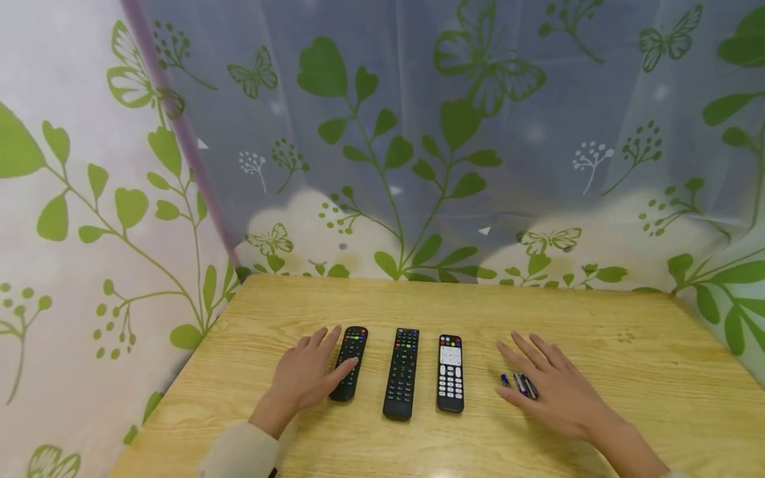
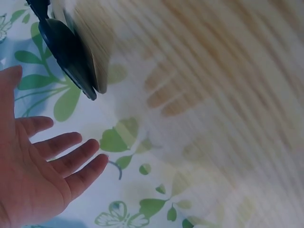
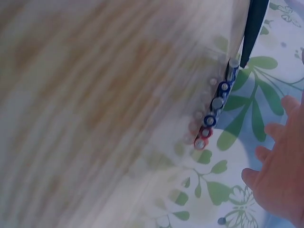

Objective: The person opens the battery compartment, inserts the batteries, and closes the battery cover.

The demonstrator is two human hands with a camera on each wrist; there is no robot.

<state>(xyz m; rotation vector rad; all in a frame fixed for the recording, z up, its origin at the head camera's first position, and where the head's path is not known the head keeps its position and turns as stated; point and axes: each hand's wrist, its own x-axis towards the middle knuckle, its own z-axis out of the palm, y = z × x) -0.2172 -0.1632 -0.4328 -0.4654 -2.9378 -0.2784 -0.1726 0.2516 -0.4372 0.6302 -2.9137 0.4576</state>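
Note:
Three black remote controls lie side by side on the wooden table. Beside the left remote control (image 1: 356, 343) is my left hand (image 1: 303, 377), its thumb overlapping the buttons in the head view. In the left wrist view that hand (image 2: 38, 175) appears raised apart from the remote, fingers loosely spread. The middle remote control (image 1: 402, 372) and the right remote control (image 1: 450, 378), which has white keys, lie untouched. My right hand (image 1: 562, 395) hovers with spread fingers by several small batteries (image 1: 518, 385), partly covering them. A row of battery ends (image 3: 217, 103) shows in the right wrist view.
The wooden table (image 1: 478, 305) reaches back to a curtain (image 1: 538, 166) printed with green leaves and butterflies. A similar patterned sheet (image 1: 72, 265) hangs along the left side.

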